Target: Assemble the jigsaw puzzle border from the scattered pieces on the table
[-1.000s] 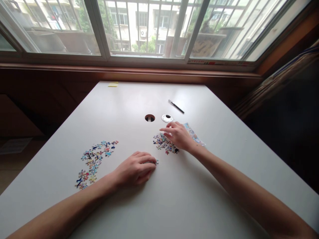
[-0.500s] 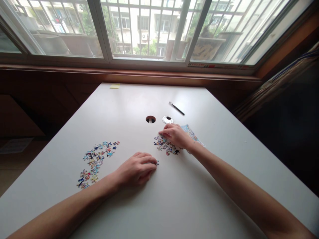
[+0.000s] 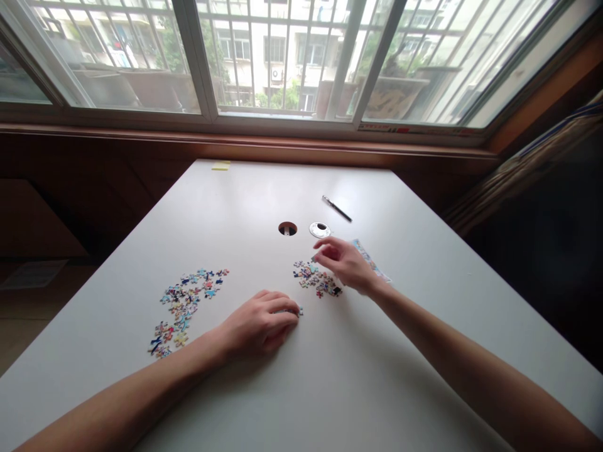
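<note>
My left hand (image 3: 264, 320) rests on the white table with its fingers curled. Light blue jigsaw puzzle pieces (image 3: 301, 311) peek out at its fingertips; most of what it covers is hidden. Over the right-hand heap of puzzle pieces (image 3: 325, 284), my right hand (image 3: 343, 262) is raised slightly, thumb and index finger closed on a small greyish puzzle piece (image 3: 315, 258). A second, larger spread of puzzle pieces (image 3: 181, 304) lies to the left, beyond my left forearm. Partly behind my right hand is a printed colourful sheet (image 3: 370, 258).
Toward the back, the table (image 3: 245, 194) has a round cable hole (image 3: 287, 229), with its metal cover (image 3: 320, 230) beside it. A black pen (image 3: 337, 208) lies behind them. A yellow sticky note (image 3: 221, 166) is at the far edge, below the barred window.
My right hand has lifted and shifted a little right, and a puzzle piece now shows between its fingertips. My left hand stays in place. The view has tilted slightly.
</note>
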`<state>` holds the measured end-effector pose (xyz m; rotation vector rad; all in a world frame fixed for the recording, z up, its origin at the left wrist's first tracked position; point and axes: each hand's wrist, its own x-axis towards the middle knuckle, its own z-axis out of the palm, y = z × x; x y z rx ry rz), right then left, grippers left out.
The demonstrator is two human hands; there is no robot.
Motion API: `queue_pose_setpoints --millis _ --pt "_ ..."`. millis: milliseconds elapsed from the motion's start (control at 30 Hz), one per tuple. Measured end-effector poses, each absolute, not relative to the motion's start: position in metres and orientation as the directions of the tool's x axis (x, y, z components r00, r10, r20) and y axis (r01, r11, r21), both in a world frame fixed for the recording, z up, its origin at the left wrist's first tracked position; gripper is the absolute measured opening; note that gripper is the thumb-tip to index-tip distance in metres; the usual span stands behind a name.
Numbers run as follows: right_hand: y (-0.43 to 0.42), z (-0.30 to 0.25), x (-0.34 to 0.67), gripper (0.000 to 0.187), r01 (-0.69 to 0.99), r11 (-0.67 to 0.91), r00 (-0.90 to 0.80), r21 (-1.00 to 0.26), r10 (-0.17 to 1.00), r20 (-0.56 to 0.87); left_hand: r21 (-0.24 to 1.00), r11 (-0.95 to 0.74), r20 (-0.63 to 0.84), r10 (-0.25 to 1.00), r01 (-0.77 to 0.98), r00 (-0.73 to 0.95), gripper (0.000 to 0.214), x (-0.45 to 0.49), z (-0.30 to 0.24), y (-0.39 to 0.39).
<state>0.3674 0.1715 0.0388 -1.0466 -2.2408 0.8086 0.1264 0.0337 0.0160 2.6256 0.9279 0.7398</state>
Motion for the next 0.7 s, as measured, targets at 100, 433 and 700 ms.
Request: queue_pose_setpoints --millis 100,433,700 --pt "0.131 0.025 0.379 0.027 0.286 0.312 -0.531 -0.906 0.839 0.121 0.395 -0.759 0.374 0.648 0.518 0.664 0.021 0.126 0.016 0.033" --pt "0.093 0.009 0.384 0.014 0.264 0.612 -0.608 -0.746 0.706 0.364 0.384 -0.749 0.342 0.658 0.54 0.67 0.023 0.127 0.018 0.033" --pt "0.088 0.008 0.381 0.009 0.297 0.677 -0.681 -0.673 0.645 0.348 0.389 -0.743 0.331 0.664 0.545 0.67 0.022 0.128 0.021 0.032"
